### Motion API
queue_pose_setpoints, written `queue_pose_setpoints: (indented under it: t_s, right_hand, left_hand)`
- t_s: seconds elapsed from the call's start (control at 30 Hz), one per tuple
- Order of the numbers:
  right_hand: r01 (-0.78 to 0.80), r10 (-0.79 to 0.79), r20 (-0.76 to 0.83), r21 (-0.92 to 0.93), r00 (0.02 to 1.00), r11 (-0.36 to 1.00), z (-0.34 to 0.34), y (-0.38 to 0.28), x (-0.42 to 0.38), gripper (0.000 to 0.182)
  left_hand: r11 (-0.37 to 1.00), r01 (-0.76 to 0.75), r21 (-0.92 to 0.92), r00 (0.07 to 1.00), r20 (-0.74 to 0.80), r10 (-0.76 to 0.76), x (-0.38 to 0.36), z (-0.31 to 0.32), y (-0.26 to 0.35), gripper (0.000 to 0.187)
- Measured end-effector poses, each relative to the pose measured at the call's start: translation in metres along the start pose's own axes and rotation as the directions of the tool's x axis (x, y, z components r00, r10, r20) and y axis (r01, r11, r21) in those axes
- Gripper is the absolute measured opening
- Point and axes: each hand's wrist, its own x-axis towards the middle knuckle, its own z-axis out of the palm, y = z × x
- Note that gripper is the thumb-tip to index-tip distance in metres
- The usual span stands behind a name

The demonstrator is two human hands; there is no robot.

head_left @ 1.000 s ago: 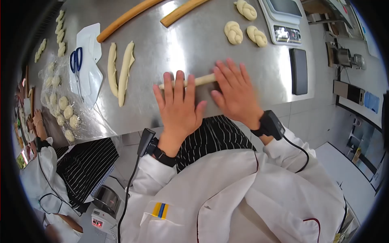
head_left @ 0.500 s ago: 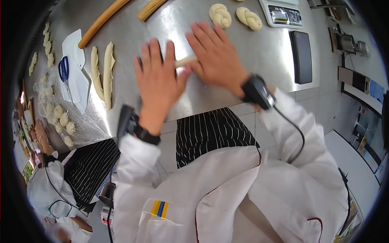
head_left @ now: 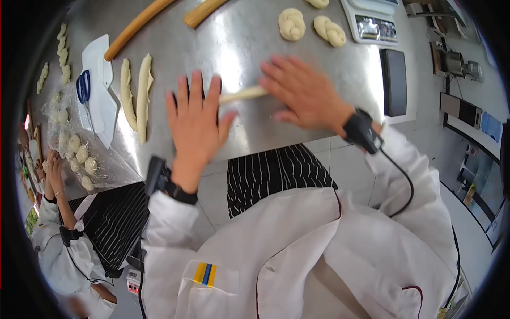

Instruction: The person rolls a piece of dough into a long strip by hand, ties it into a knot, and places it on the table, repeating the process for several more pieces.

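A thin rope of dough (head_left: 244, 95) lies on the steel table (head_left: 223, 61), its middle bare between my two hands. My left hand (head_left: 195, 119) rests flat over its left end, with the fingers spread and the thumb out. Over the right end lies my right hand (head_left: 305, 95), palm down and slightly blurred, fingers stretched out. Both ends of the rope are hidden under the hands. To the left are two longer dough strips (head_left: 143, 98), side by side. Knotted dough pieces (head_left: 291, 24) sit beyond my right hand.
A digital scale (head_left: 375, 27) and a dark flat case (head_left: 393, 82) stand at the right. Wooden rolling pins (head_left: 135, 29) lie at the back. Blue-handled scissors (head_left: 83, 87) rest on white scrapers (head_left: 101, 114), beside plastic-covered dough balls (head_left: 82, 154). A co-worker's hands (head_left: 53, 173) are at far left.
My hands have moved apart, the left one leftward and the right one rightward. More of the dough rope shows between them, and it looks longer.
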Motion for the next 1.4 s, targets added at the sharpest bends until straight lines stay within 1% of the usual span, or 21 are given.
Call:
queue_pose_setpoints:
  t_s: [0.07,0.13,0.2,0.3,0.4,0.47,0.6,0.67,0.7,0.8,0.87,0.93,0.97,1.0,1.07,1.13,1.2,1.27,1.3,1.33,1.4]
  right_hand:
    - [0.031,-0.030,0.046,-0.017,0.999,0.999,-0.010,-0.001,-0.031,0.068]
    - [-0.127,0.141,-0.153,0.096,0.978,0.987,-0.021,-0.002,-0.042,0.069]
    - [-0.097,0.108,-0.172,0.074,0.979,0.993,-0.020,-0.006,-0.026,0.070]
    - [-0.061,0.062,-0.157,0.014,0.986,0.998,0.008,-0.024,0.008,0.071]
    - [-0.103,0.105,-0.079,0.031,0.991,0.994,0.011,-0.040,-0.006,0.071]
    - [-0.030,0.030,0.010,0.060,1.000,0.998,0.010,-0.051,-0.035,0.070]
    - [-0.092,0.088,-0.084,-0.052,0.993,0.994,0.015,-0.018,0.013,0.070]
    - [-0.077,0.069,-0.095,-0.085,0.993,0.993,0.010,-0.006,0.021,0.072]
    - [-0.046,0.044,-0.032,-0.076,0.999,0.996,0.006,-0.013,0.010,0.073]
    - [-0.008,0.009,0.022,-0.064,1.000,0.998,0.002,-0.024,-0.016,0.075]
    - [-0.145,0.145,-0.004,-0.088,0.989,0.986,0.003,-0.036,-0.017,0.077]
    - [-0.176,0.172,-0.074,-0.063,0.982,0.982,0.005,-0.032,0.002,0.078]
    - [-0.108,0.107,-0.046,-0.032,0.993,0.994,0.008,-0.029,0.007,0.078]
    - [-0.049,0.050,-0.017,0.010,0.999,0.999,0.011,-0.029,0.009,0.079]
    - [-0.020,0.021,-0.021,0.021,1.000,1.000,0.013,-0.031,-0.012,0.079]
    - [0.047,-0.046,0.041,-0.017,0.998,0.999,0.005,-0.031,-0.026,0.078]
    - [-0.017,0.017,0.000,-0.091,1.000,0.996,0.002,-0.024,-0.024,0.067]
    - [-0.164,0.172,-0.169,0.064,0.971,0.984,-0.001,-0.017,-0.015,0.048]
    - [-0.162,0.170,-0.165,0.065,0.971,0.985,0.003,-0.013,-0.014,0.048]
    - [-0.108,0.120,-0.208,0.068,0.971,0.992,0.006,-0.006,-0.007,0.043]
    - [-0.045,0.059,-0.271,0.055,0.961,0.997,0.000,-0.003,0.001,0.038]
  left_hand:
    - [1.000,-0.008,-0.021,1.000,-0.003,0.008,-0.019,-0.008,0.004,0.075]
    - [0.991,0.101,-0.086,0.979,-0.171,-0.114,-0.032,-0.018,0.000,0.079]
    - [0.993,0.046,-0.112,0.970,-0.234,-0.071,-0.022,-0.021,0.007,0.084]
    - [0.974,-0.212,-0.082,0.977,-0.034,0.210,0.013,-0.003,0.035,0.078]
    - [0.968,-0.207,-0.143,0.976,0.038,0.214,-0.007,-0.002,0.032,0.077]
    - [0.968,-0.219,-0.126,0.974,0.039,0.225,-0.026,-0.003,0.038,0.078]
    - [0.991,-0.125,-0.048,0.992,-0.024,0.124,0.004,0.005,0.032,0.076]
    - [0.988,-0.121,0.092,0.991,-0.043,0.125,0.023,-0.001,0.017,0.077]
    - [0.991,-0.114,0.075,0.992,0.070,0.108,0.015,-0.011,0.023,0.077]
    - [0.994,-0.102,0.031,0.995,0.005,0.102,-0.020,-0.013,0.033,0.077]
    - [0.997,-0.047,0.061,0.998,0.040,0.044,-0.018,-0.012,0.036,0.082]
    - [0.982,-0.172,-0.073,0.984,-0.069,0.167,0.002,-0.008,0.034,0.084]
    - [0.956,-0.270,-0.116,0.962,0.015,0.273,0.004,-0.006,0.033,0.086]
    - [0.956,-0.271,-0.114,0.961,0.020,0.275,0.000,-0.004,0.031,0.086]
    - [0.930,-0.340,-0.141,0.937,0.035,0.348,-0.010,-0.003,0.027,0.082]
    - [0.943,-0.315,-0.107,0.948,0.020,0.319,-0.017,-0.010,0.023,0.080]
    - [0.954,-0.286,-0.091,0.957,0.016,0.289,-0.020,-0.009,0.014,0.079]
    - [0.990,-0.125,-0.057,0.991,-0.053,0.123,-0.010,0.002,0.000,0.064]
    - [0.981,-0.187,-0.054,0.964,-0.204,0.173,-0.004,0.001,-0.002,0.048]
    - [0.982,-0.186,-0.044,0.962,-0.213,0.173,-0.001,0.002,-0.008,0.048]
    - [0.918,-0.345,-0.196,0.924,-0.244,0.295,0.004,0.003,-0.019,0.035]
